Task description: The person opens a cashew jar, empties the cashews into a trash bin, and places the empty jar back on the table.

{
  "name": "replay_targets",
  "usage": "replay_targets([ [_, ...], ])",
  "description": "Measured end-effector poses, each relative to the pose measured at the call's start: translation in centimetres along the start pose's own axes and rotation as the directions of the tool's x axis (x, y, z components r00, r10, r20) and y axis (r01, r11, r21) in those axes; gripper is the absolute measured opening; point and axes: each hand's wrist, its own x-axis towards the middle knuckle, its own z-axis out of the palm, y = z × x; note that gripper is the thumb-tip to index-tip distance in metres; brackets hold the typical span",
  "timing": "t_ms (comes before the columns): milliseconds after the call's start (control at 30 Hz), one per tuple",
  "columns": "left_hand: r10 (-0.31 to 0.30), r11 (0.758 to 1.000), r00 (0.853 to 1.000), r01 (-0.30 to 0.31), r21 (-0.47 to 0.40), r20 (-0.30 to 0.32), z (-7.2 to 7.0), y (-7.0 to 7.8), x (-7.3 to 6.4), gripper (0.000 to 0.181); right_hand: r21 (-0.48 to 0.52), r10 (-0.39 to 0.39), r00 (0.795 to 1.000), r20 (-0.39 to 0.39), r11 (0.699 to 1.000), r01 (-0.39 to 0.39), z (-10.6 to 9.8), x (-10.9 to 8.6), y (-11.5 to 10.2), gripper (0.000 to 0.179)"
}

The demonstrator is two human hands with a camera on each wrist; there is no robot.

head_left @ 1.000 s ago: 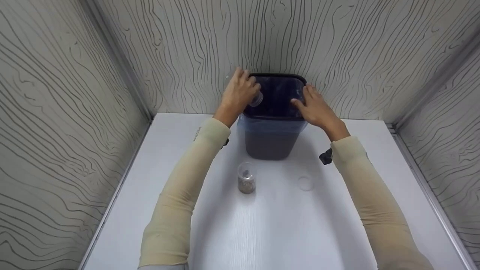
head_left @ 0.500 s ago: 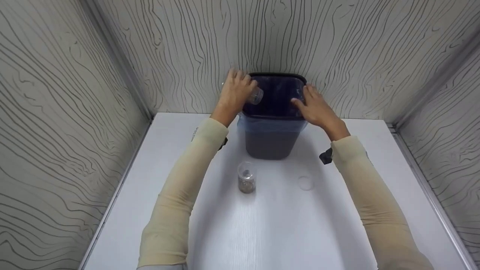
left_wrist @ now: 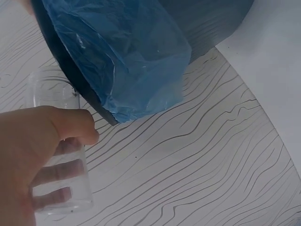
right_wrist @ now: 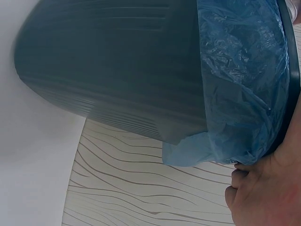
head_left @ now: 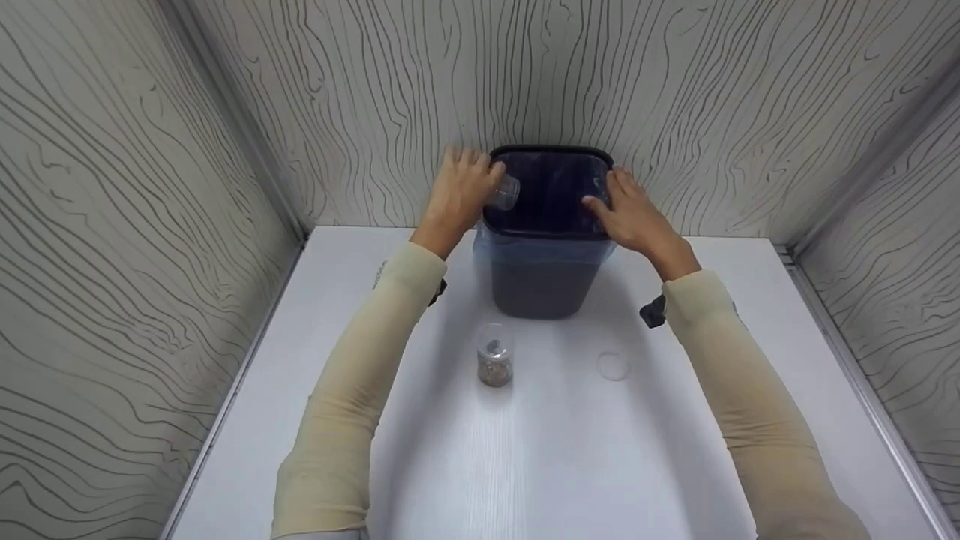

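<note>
In the head view my left hand grips a clear plastic jar laid over on its side, its mouth over the left rim of a dark trash bin. The left wrist view shows the thumb and fingers wrapped round the see-through jar, with no contents visible in the part that shows. My right hand holds the bin's right rim, thumb on the inner side and fingers outside. A blue bag lines the bin and folds down over its edge.
A second clear jar, partly filled with something greyish brown, stands on the white table in front of the bin. To its right lies a thin clear ring or lid. Patterned walls enclose the table at the back and sides.
My left hand has shifted slightly left and down with the jar, which has drawn back toward the bin's left rim. My right hand has stayed on the rim.
</note>
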Motion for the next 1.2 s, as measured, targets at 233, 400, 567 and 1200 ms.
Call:
replay_targets([
  [233,-0.012,0.999,1.000,0.011,-0.040,-0.014,0.2,-0.4,-0.5,0.044,-0.012,0.004,1.000,0.000,1.000,-0.004,0.0,0.2,0.0,0.090],
  [400,-0.017,0.998,0.999,0.016,-0.055,-0.028,0.1,-0.5,-0.7,0.049,-0.028,0.009,1.000,0.001,1.000,-0.009,-0.1,0.3,0.0,0.090],
  [567,-0.016,0.997,1.000,0.014,-0.075,-0.023,0.1,-0.5,-1.0,0.054,-0.057,0.007,1.000,-0.004,0.998,-0.007,-0.1,0.2,-0.1,0.090],
  [1200,-0.060,0.978,0.997,0.050,-0.201,-0.046,1.0,-0.5,-1.7,0.053,-0.099,0.034,0.999,0.007,0.995,-0.034,-0.1,0.0,-0.3,0.090],
])
